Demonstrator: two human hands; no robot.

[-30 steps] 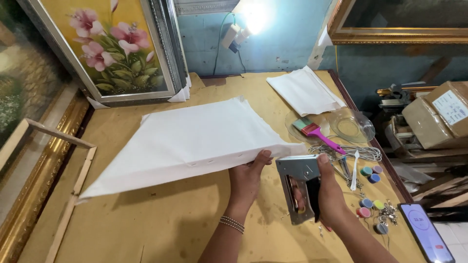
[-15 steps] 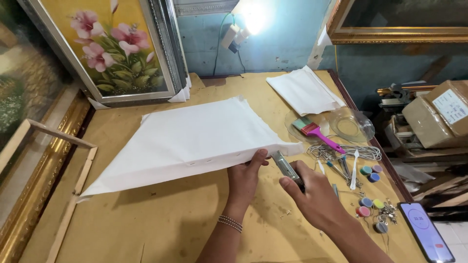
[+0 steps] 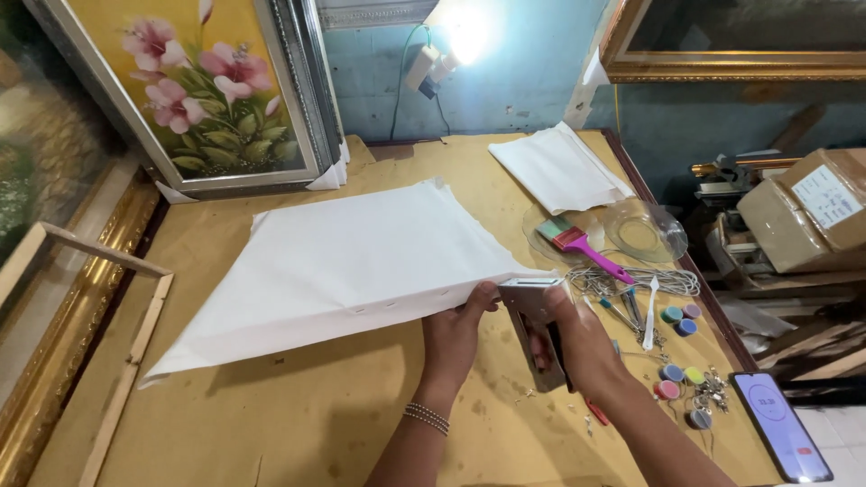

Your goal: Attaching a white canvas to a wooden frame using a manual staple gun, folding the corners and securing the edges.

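A white stretched canvas (image 3: pixel 352 261) stands tilted on its near edge on the tan worktable (image 3: pixel 271 424). My left hand (image 3: pixel 456 329) grips the canvas's lower right edge, thumb on the fabric near a row of staples. My right hand (image 3: pixel 577 338) holds a grey staple gun (image 3: pixel 534 329), its head pressed against the canvas's right corner. A bead bracelet (image 3: pixel 427 417) sits on my left wrist.
A framed flower painting (image 3: pixel 203 90) leans at the back left. Folded white cloth (image 3: pixel 559 167), a pink-handled brush (image 3: pixel 582 248), glass dishes (image 3: pixel 645 233), small paint pots (image 3: pixel 677 374) and a phone (image 3: pixel 780 424) lie at the right. Wooden strips (image 3: pixel 126 361) lie left.
My right hand swung the staple gun from below the canvas up to its right corner. The left hand kept its grip on the canvas edge.
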